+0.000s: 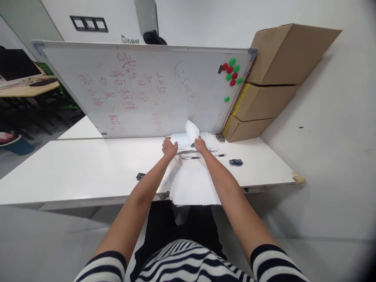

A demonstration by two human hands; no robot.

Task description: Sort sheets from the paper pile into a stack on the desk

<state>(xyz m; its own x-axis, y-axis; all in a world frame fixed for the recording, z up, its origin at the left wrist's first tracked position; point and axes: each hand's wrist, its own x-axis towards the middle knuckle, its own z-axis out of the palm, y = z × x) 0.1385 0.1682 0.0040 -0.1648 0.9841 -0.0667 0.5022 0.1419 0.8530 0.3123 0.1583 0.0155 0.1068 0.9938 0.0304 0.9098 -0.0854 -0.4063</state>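
Note:
A stack of white paper (179, 139) lies on the table against the foot of the whiteboard. My right hand (200, 145) is closed on the edge of a sheet of paper (192, 131), which curls up off this stack. At the stack's left edge rests my left hand (169, 148), thumb held apart from the fingers, with nothing visible in it. Closer to my body, a second stack of paper (194, 186) reaches over the table's front edge. Between the two stacks lies a thin dark-and-white strip (190, 157), partly hidden.
The whiteboard (141, 86) with red writing and round magnets stands along the back of the white table (73, 168). Several cardboard boxes (252, 98) are piled at the right. Small dark objects, one a packet (235, 162), lie either side of my arms.

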